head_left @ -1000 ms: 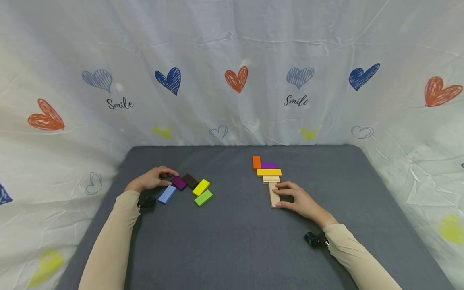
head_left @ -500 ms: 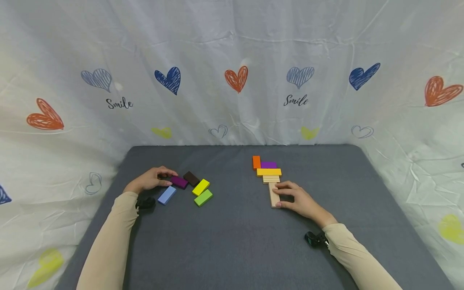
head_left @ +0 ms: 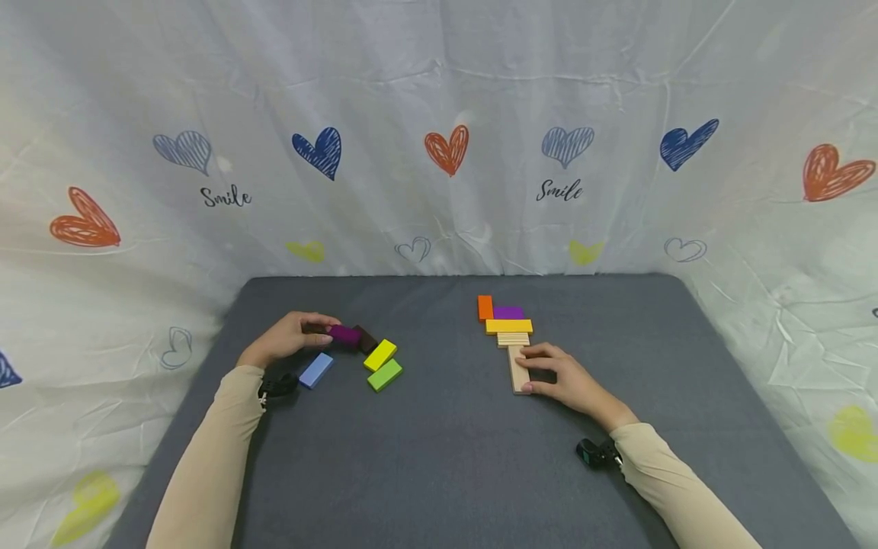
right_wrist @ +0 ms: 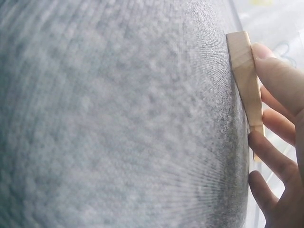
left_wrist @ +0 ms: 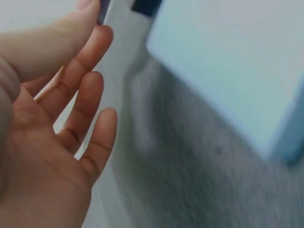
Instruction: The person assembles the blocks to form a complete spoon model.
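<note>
My left hand [head_left: 288,339] pinches a dark purple block [head_left: 344,335] between thumb and fingertips, tilted up against a dark brown block [head_left: 367,340]. Just in front lies a light blue block [head_left: 316,370], looming large in the left wrist view. A yellow block [head_left: 380,354] and a green block [head_left: 385,375] lie to the right. My right hand [head_left: 565,381] holds a plain wooden block [head_left: 517,372] flat on the table, thumb near its close end and fingers farther along. Its far end meets a ridged pale wooden piece [head_left: 513,339].
Beyond the ridged piece lie a yellow-orange block [head_left: 509,326], a violet block [head_left: 508,313] and an orange block [head_left: 485,307]. A grey cloth covers the table [head_left: 425,457]. A white curtain [head_left: 384,206] printed with hearts hangs behind and at both sides.
My left hand has picked up one end of the dark purple block and shifted it slightly right and away, so it now overlaps the brown block. The right hand stays put.
</note>
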A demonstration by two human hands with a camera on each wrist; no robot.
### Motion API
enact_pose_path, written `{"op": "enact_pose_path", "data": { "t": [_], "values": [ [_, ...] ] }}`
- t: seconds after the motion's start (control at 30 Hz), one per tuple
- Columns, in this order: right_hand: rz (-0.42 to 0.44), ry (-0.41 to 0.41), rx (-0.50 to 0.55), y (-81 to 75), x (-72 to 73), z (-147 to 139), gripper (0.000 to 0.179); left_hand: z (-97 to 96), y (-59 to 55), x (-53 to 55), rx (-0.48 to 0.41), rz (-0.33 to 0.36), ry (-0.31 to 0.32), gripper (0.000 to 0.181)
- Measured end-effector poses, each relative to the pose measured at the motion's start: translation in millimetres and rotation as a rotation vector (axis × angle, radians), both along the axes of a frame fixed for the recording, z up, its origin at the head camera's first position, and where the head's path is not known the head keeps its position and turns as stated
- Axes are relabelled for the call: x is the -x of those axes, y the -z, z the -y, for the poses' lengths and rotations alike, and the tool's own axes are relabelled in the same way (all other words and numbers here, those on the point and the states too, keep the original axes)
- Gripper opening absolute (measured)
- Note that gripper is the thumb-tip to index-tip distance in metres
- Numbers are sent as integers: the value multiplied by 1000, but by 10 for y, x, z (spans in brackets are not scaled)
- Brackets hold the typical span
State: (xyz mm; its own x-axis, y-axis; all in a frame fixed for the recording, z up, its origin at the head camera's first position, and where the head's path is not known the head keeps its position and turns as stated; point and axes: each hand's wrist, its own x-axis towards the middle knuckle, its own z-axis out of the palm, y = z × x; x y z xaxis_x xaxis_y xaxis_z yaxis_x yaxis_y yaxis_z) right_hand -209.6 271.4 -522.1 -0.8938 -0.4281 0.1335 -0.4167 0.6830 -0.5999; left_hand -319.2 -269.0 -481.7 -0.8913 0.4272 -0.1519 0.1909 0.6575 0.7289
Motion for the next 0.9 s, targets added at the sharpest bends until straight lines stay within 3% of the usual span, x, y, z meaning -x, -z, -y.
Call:
{"op": "enact_pose_path", "data": {
  "t": [0.37,0.5,0.9],
  "values": [
    [10,5,-12,-3,-16,16,54,-500,-122,-1,-45,-120,27,36],
    [0,3,-7,-8,-26,17,55,-686,-64,69,-63,-177,-6,33],
    [6,10,-8,-23,-23,19,55,-1351,-78,147,-109,-252,-79,30]
  ]
}}
